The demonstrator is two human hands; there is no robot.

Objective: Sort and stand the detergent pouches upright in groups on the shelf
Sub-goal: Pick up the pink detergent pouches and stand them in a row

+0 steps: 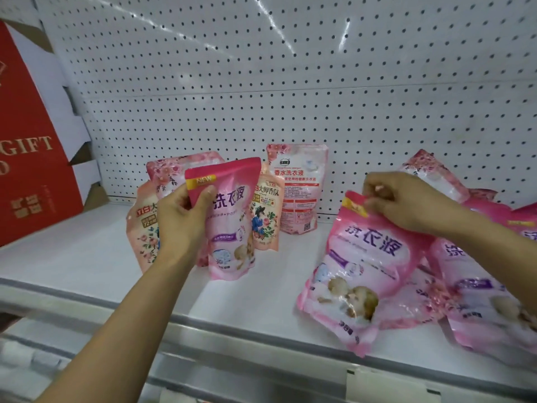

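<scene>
My left hand (181,218) grips the upper left corner of a pink detergent pouch (232,219) that stands upright on the white shelf (87,257). My right hand (406,202) pinches the top edge of a second pink pouch (357,271), which is tilted and half lifted off a heap. Behind the left pouch stand two peach floral pouches (266,210) (143,228) and a rose-print pouch (171,170). Another rose-print pouch (297,187) stands upright against the back panel.
Several more pink pouches (479,295) lie flat in a heap at the right. A red gift box (32,141) leans at the left end of the shelf. A white pegboard panel (261,82) closes the back. The shelf's front rail (261,341) runs below.
</scene>
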